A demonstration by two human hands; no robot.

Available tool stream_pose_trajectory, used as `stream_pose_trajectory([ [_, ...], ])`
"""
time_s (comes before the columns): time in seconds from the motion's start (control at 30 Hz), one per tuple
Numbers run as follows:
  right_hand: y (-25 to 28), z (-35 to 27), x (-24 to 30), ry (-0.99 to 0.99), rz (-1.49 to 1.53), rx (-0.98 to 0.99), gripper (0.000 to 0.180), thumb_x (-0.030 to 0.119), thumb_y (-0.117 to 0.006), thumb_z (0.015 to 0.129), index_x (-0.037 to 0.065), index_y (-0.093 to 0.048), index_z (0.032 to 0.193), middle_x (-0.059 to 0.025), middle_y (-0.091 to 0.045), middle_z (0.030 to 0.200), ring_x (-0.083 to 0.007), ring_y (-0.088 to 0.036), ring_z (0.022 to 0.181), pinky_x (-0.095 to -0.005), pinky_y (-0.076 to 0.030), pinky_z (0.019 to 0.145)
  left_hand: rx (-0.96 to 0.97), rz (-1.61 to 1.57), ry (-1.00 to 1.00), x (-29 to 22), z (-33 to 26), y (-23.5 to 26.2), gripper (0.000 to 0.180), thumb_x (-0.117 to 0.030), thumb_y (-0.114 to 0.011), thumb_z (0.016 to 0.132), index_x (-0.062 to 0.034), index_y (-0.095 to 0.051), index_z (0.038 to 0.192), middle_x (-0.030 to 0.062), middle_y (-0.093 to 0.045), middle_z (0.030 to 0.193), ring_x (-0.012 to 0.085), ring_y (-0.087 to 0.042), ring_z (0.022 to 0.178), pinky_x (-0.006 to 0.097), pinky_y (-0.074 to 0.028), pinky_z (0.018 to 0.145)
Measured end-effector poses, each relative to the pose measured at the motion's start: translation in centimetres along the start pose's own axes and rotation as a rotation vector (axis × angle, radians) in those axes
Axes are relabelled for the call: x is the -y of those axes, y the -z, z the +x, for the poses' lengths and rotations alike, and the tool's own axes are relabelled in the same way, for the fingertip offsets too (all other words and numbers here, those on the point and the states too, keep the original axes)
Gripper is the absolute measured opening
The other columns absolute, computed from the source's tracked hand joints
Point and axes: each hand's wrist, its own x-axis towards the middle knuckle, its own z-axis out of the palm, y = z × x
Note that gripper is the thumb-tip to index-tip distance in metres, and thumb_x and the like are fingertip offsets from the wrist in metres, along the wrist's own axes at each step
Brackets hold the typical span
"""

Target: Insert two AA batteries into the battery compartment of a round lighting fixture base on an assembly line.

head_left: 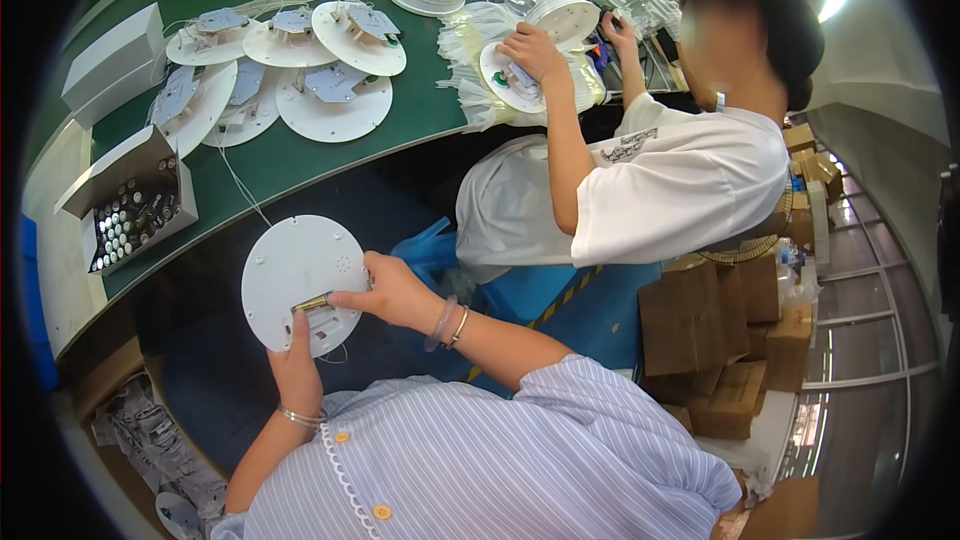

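Left hand (297, 368) fingers gripping white round plate (290, 265), right hand (392, 290) fingers pinching brass clip (311, 304)

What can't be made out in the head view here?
- Underside of the white round plate: faces away from the camera.
- Small brass-coloured part: too small to identify, partly under the right hand.
- Left hand palm: behind the plate.
- Contents of the open grey box: too small.

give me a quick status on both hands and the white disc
Left hand grips white disc from below. Right hand pinches small brass part against disc. Co-worker busy at green table, clear of the hands.
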Motion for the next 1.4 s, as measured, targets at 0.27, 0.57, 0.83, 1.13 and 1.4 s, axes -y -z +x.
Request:
stream_pose_trajectory([
  [0.27,-0.4,0.6,1.0,0.213,0.078,-0.09,0.046,0.028,-0.071,0.073,-0.006,-0.051,0.096,-0.0155,-0.06,0.079,-0.0198,-0.06,0.065,-0.0289,-0.048,0.058,-0.01,-0.065,-0.057,-1.0,1.3,0.8,0.032,-0.013,-0.053,0.088,0.0029,-0.048,0.115,0.0091,-0.055,0.108,0.0143,-0.053,0.097,0.026,-0.043,0.082],
  [0.57,3.1,-0.2,3.5,0.068,0.132,0.078,0.022,0.019,-0.06,0.081,0.0,-0.049,0.087,-0.0037,-0.047,0.051,-0.0121,-0.047,0.042,-0.0261,-0.039,0.04,-0.133,-0.357,0.162,-1.4,2.1,1.7,0.037,-0.01,-0.053,0.088,-0.0013,-0.041,0.122,0.0091,-0.052,0.113,0.0173,-0.055,0.1,0.029,-0.049,0.08],
  [0.83,3.1,-4.1,15.8,0.737,-0.874,0.393,0.023,0.017,-0.06,0.074,0.001,-0.052,0.088,-0.0106,-0.058,0.062,-0.0149,-0.052,0.046,-0.0277,-0.04,0.039,-0.213,-0.314,0.214,-1.6,2.1,1.7,0.036,-0.008,-0.055,0.086,0.0015,-0.044,0.119,0.0109,-0.054,0.112,0.0187,-0.057,0.096,0.03,-0.049,0.077],
  [1.13,2.9,-9.8,24.5,0.919,-1.195,0.235,0.022,0.012,-0.059,0.063,0.003,-0.06,0.083,-0.0056,-0.046,0.05,-0.0085,-0.03,0.037,-0.023,-0.022,0.032,-0.159,-0.389,0.08,-1.7,1.4,1.5,0.035,-0.01,-0.054,0.087,0.0005,-0.045,0.119,0.0094,-0.055,0.111,0.0193,-0.056,0.099,0.031,-0.047,0.084],
  [1.4,2.5,-2.9,16.0,0.694,-0.584,0.305,0.015,0.013,-0.059,0.078,0.003,-0.053,0.069,-0.0061,-0.047,0.054,-0.0141,-0.045,0.043,-0.0295,-0.031,0.04,-0.069,-0.491,0.096,-3.4,0.7,2.2,0.033,-0.014,-0.053,0.088,-0.0003,-0.047,0.117,0.0091,-0.057,0.108,0.0169,-0.058,0.095,0.027,-0.049,0.076],
])
